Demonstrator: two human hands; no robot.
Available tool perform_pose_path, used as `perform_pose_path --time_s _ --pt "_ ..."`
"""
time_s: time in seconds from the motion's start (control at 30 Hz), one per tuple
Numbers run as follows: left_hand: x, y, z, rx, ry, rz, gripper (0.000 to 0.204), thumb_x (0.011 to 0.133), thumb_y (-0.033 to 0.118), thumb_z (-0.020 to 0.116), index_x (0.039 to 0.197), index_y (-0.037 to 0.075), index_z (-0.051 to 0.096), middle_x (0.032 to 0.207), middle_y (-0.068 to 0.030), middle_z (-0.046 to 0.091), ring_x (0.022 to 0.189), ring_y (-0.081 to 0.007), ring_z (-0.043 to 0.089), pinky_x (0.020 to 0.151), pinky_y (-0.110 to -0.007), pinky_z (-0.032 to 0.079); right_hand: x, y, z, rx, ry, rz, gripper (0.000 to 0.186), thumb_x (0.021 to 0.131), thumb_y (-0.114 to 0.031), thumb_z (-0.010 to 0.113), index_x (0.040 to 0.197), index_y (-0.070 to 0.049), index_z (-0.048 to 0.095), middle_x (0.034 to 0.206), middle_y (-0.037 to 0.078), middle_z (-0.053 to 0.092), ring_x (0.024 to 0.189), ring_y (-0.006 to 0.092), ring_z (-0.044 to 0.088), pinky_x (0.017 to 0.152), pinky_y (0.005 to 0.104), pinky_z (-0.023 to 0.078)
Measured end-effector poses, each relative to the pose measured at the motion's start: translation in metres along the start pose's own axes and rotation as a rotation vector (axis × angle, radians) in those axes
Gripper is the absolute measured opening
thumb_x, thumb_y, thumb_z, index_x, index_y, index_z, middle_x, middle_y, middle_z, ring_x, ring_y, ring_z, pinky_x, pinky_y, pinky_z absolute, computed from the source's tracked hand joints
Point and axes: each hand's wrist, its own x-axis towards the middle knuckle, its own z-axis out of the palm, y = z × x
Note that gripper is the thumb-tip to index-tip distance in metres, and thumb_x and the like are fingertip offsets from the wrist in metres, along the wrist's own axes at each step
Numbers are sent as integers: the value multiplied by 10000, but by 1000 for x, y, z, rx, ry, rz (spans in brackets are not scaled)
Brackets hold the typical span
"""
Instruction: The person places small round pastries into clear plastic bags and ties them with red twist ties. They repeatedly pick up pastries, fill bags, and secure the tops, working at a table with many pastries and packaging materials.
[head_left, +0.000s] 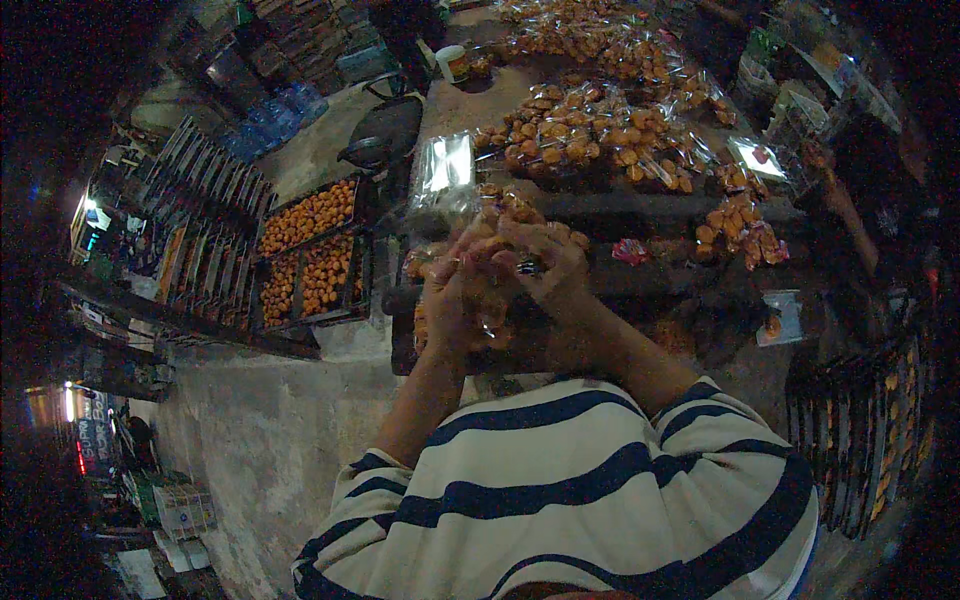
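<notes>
My left hand [452,297] and my right hand [553,262] are close together over the near edge of the work table, fingers closed in a pinch. Between and below them hangs a clear plastic bag [492,325] with round brown buns inside, its top gathered at my fingertips. The exact grip is blurred. Just beyond my hands lie more bagged buns [508,203]. Left of those, a stack of flat clear bags [446,165] reflects the light. A small pink-red bundle [629,251] rests right of my right hand.
A large heap of bagged buns [590,130] covers the far table. Trays of loose buns [310,220] stand at left, beside dark racks [205,190]. At right, a co-worker's arm [848,215] reaches near bagged buns [740,230]. A white tub [452,63] stands far back.
</notes>
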Motion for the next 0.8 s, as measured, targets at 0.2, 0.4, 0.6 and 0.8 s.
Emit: perform_pose_path --time_s 0.2,0.4,0.6,0.8 --pt "6 2 -24 188 -120 212 398 872 326 653 1156 47 635 1106 -109 617 962 -215 590 876 -338 478 -4 6 14 466 -309 273 274 795 -182 747 1016 -45 660 956 72 667 893 175 629 770 311 495" --pt "-23 22 -35 530 -75 321 812 863 222 672 1450 8 153 1148 -110 595 977 -192 623 835 -305 504 -21 -8 32 874 -293 756 177 862 -101 661 1032 -59 636 1045 45 652 956 144 603 846 300 500" --pt "-49 19 -42 -123 -78 -126 394 855 64 647 1224 21 516 901 -61 660 828 -162 650 763 -285 526 -34 -8 43 506 -211 208 229 853 -142 688 1037 -17 633 956 52 655 803 123 614 745 265 502" --pt "-71 -1 -55 -116 30 -143 114 844 60 663 943 31 614 882 -70 664 771 -155 653 676 -280 540 -57 -19 46 323 -308 481 253 824 -251 732 944 -35 679 824 68 689 790 110 640 700 264 503"
